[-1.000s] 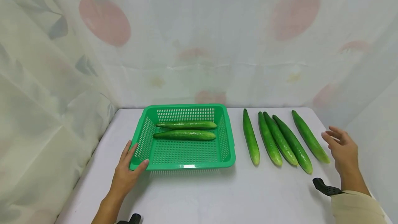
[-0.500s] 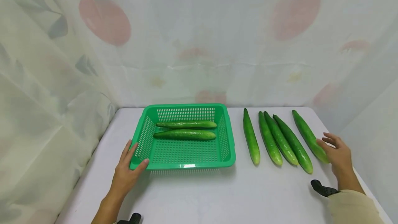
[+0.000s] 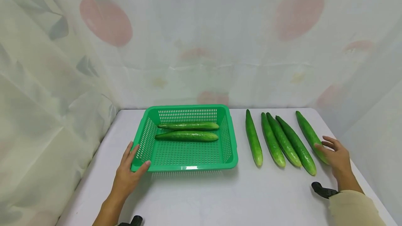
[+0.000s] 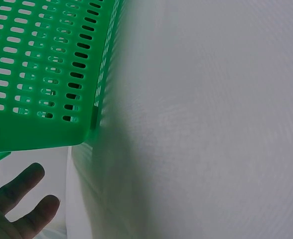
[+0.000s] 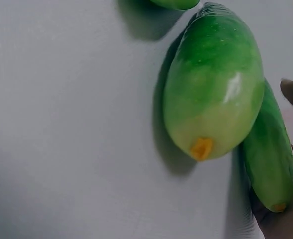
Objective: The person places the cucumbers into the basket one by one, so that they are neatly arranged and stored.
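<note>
A green plastic basket (image 3: 194, 167) stands on the left of the table with two cucumbers lying crosswise in it, a rear cucumber (image 3: 188, 126) and a front cucumber (image 3: 186, 136). My left hand (image 3: 127, 175) rests at its near left corner, thumb by the front rim and fingers spread. In the left wrist view, fingertips (image 4: 34, 174) show straight beside the basket wall (image 4: 42, 132). At the far right, my right hand (image 3: 337, 158) reaches over the rightmost cucumber (image 3: 309, 132), thumb across it and fingers on its right side. In the right wrist view, the fingers are apart from that cucumber (image 5: 271, 159).
Between the basket and the right hand lie several more cucumbers: a lone one (image 3: 253, 138) and a close group, its middle one (image 3: 283, 140) among them. Printed curtains rise behind and left of the white table (image 3: 201, 198). Black wrist cameras (image 3: 323, 190) sit by both wrists.
My right hand has moved left and slightly down, from beside the rightmost cucumber to over its near half. The left hand, basket and cucumbers look unmoved.
</note>
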A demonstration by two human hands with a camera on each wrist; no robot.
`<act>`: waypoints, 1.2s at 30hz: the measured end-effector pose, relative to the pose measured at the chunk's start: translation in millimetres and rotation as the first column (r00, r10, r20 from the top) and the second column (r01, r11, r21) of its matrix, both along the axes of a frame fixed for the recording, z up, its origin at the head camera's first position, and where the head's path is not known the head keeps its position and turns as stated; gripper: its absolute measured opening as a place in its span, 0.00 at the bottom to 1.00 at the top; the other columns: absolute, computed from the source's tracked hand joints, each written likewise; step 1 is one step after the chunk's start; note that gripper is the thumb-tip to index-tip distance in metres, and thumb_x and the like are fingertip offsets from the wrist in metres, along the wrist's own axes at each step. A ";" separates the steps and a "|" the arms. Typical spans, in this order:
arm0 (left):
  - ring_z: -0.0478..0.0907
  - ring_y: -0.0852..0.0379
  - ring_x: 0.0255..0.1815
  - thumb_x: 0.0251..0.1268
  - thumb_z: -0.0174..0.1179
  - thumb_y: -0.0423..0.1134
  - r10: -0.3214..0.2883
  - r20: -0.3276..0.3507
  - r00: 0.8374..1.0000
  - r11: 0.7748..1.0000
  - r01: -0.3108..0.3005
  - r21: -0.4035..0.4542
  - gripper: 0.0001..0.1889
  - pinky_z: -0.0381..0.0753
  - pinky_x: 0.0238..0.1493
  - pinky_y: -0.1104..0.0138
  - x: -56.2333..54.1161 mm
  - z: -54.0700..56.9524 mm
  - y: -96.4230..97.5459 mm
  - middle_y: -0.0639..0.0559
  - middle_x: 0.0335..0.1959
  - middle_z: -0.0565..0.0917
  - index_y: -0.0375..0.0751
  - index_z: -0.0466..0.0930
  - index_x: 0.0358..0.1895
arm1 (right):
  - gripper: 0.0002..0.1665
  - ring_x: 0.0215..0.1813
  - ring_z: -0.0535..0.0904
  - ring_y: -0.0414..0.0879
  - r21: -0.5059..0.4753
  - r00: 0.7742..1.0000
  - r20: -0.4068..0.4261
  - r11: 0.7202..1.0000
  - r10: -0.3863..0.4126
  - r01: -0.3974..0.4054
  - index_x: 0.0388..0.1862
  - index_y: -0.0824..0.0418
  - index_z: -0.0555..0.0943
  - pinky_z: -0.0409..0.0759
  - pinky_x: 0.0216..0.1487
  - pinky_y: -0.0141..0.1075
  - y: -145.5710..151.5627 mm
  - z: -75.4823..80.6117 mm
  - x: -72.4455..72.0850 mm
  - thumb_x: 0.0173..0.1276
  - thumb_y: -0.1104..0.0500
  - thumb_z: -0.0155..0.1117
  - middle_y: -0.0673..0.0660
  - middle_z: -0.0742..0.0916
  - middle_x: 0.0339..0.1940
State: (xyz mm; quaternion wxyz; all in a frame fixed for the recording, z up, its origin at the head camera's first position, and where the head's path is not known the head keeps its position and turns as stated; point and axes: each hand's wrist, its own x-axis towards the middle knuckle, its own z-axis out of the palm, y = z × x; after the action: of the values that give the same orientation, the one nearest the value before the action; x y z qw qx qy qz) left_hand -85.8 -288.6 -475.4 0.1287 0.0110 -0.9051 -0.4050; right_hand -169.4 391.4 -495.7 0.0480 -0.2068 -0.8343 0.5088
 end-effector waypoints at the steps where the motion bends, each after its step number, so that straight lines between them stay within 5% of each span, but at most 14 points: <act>1: 0.46 0.38 0.74 0.64 0.64 0.49 0.001 0.000 1.000 1.000 -0.001 0.000 0.40 0.59 0.56 0.34 0.1 0.0 -0.1 0.57 0.78 0.45 0.50 0.55 0.76 | 0.45 0.72 0.52 0.66 0.022 1.000 0.005 1.000 0.011 -0.011 0.75 0.60 0.61 0.54 0.66 0.59 0.1 -0.3 -0.4 0.66 0.43 0.65 0.68 0.69 0.68; 6: 0.46 0.39 0.74 0.64 0.64 0.48 -0.001 0.001 1.000 1.000 0.001 0.007 0.40 0.58 0.57 0.33 0.2 0.0 0.2 0.58 0.77 0.45 0.50 0.55 0.76 | 0.43 0.66 0.61 0.70 0.144 0.999 0.022 0.989 0.028 -0.031 0.73 0.68 0.59 0.61 0.60 0.61 -2.3 -2.3 0.2 0.69 0.46 0.61 0.75 0.68 0.67; 11: 0.45 0.38 0.74 0.64 0.64 0.49 -0.002 0.009 1.000 1.000 0.002 0.013 0.40 0.58 0.57 0.33 0.5 0.0 0.4 0.58 0.78 0.44 0.51 0.54 0.77 | 0.39 0.62 0.68 0.67 0.218 0.999 0.012 0.976 -0.034 0.031 0.71 0.68 0.63 0.67 0.56 0.56 -6.6 -2.3 1.8 0.69 0.50 0.61 0.73 0.72 0.65; 17: 0.46 0.38 0.74 0.64 0.64 0.49 0.000 0.003 1.000 1.000 0.000 0.003 0.40 0.58 0.57 0.34 0.0 -0.4 0.3 0.57 0.78 0.45 0.50 0.55 0.76 | 0.39 0.65 0.67 0.63 0.203 0.996 0.003 0.975 -0.093 0.090 0.72 0.64 0.64 0.66 0.60 0.52 -7.2 -1.6 4.2 0.69 0.46 0.60 0.68 0.72 0.66; 20: 0.46 0.38 0.74 0.64 0.64 0.49 0.001 0.002 1.000 1.000 -0.001 0.000 0.40 0.58 0.56 0.33 0.3 -0.1 0.1 0.57 0.78 0.45 0.50 0.55 0.76 | 0.38 0.64 0.70 0.54 0.083 0.990 -0.023 0.987 -0.138 0.139 0.72 0.61 0.66 0.72 0.57 0.41 -6.8 1.8 5.8 0.67 0.48 0.64 0.59 0.77 0.64; 25: 0.46 0.38 0.74 0.64 0.64 0.48 0.000 0.000 1.000 1.000 0.000 0.006 0.40 0.58 0.56 0.33 0.8 0.8 0.2 0.57 0.77 0.45 0.50 0.55 0.76 | 0.33 0.36 0.78 0.29 -0.247 0.968 -0.134 0.953 -0.214 0.177 0.66 0.58 0.73 0.78 0.30 0.23 -5.1 9.8 9.8 0.61 0.61 0.71 0.39 0.80 0.42; 30: 0.46 0.38 0.74 0.64 0.64 0.48 -0.003 -0.001 1.000 1.000 0.003 0.006 0.40 0.58 0.56 0.33 0.7 1.5 0.2 0.57 0.77 0.45 0.49 0.55 0.76 | 0.24 0.32 0.81 0.31 -0.457 0.936 -0.248 0.882 -0.249 0.114 0.51 0.53 0.79 0.79 0.30 0.26 -3.5 20.3 13.2 0.57 0.69 0.73 0.41 0.82 0.38; 36: 0.46 0.38 0.74 0.64 0.64 0.48 -0.003 -0.001 1.000 1.000 0.003 0.004 0.40 0.59 0.56 0.33 0.8 1.9 0.3 0.56 0.78 0.45 0.49 0.55 0.76 | 0.24 0.36 0.82 0.33 -0.543 0.917 -0.325 0.840 -0.229 0.018 0.47 0.52 0.80 0.80 0.32 0.28 -3.7 37.6 16.2 0.54 0.71 0.74 0.44 0.85 0.39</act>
State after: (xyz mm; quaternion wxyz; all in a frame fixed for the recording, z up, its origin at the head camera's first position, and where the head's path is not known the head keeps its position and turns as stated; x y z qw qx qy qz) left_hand -85.0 -288.3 -473.5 0.1283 0.0096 -0.9043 -0.4071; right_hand -153.2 387.7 -458.0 0.1820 -0.1645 -0.6211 0.7444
